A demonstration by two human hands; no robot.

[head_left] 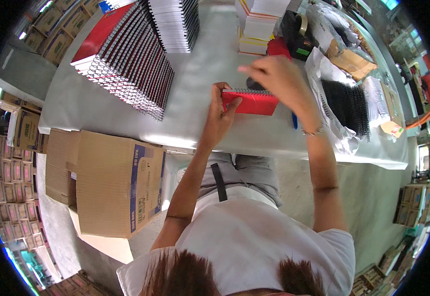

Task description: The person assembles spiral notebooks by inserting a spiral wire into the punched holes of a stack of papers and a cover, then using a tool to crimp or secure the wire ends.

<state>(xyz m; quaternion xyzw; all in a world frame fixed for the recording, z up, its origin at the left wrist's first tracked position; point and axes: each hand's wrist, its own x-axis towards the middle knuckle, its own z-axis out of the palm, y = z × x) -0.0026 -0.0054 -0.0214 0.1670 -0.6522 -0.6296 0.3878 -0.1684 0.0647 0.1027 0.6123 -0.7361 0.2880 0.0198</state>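
Observation:
My left hand [219, 108] grips the left end of a red spiral notebook [255, 104], thumb on its cover and fingers behind. The notebook's metal coil runs along its far edge, just above the table. Over its right end hovers my right hand [280, 79], smeared by motion, so its fingers do not show clearly. A dark rounded object [255, 85] lies behind the notebook, partly hidden by the right hand. Just right of the notebook, a blue pen-like object [295, 120] lies on the table, partly covered by my right wrist.
Tall stacks of red spiral notebooks [128, 66] and white-edged ones [174, 24] stand left. Paper blocks [257, 37] and a black tape dispenser [296, 37] sit at the back. Black binding coils [346, 106] lie right. A cardboard box [104, 182] stands beside the table's near left edge.

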